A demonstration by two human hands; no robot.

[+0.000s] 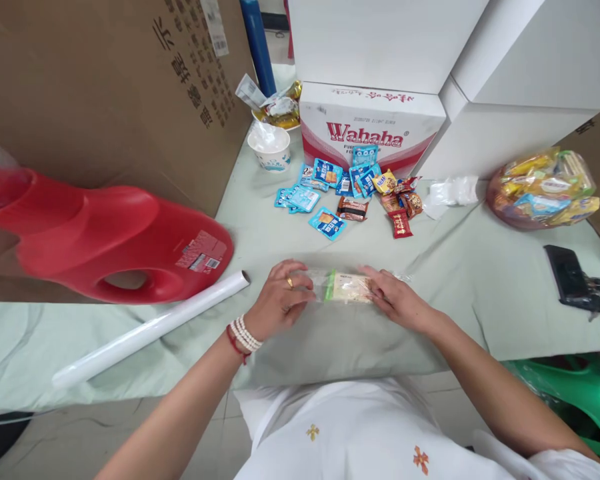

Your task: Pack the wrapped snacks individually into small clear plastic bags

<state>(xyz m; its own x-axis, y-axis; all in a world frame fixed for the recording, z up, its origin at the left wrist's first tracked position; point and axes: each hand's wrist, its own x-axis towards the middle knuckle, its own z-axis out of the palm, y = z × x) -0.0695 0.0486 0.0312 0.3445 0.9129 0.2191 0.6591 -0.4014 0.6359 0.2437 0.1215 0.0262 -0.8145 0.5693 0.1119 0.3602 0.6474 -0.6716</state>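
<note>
At the middle of the cloth-covered table lies a cream-coloured snack packet (353, 287) with a green edge, in clear plastic wrapping (320, 283) that sticks out past both ends. My left hand (283, 297), with a ring and beaded bracelets, has its fingers curled at the left end of the wrapping. My right hand (393, 297) grips the right end of the packet, its index finger lying along the top. Beyond my hands is a loose group of small snacks, among them a blue packet (328, 223), a brown one (353, 209) and a red one (400, 223).
To the left are a big red jug (130, 240) and a white roll (155, 330). A paper cup (270, 150) and a Wahaha carton (370, 127) stand behind. At right are a snack-filled bowl (545, 190), crumpled white plastic (453, 193) and a black wallet with keys (573, 277).
</note>
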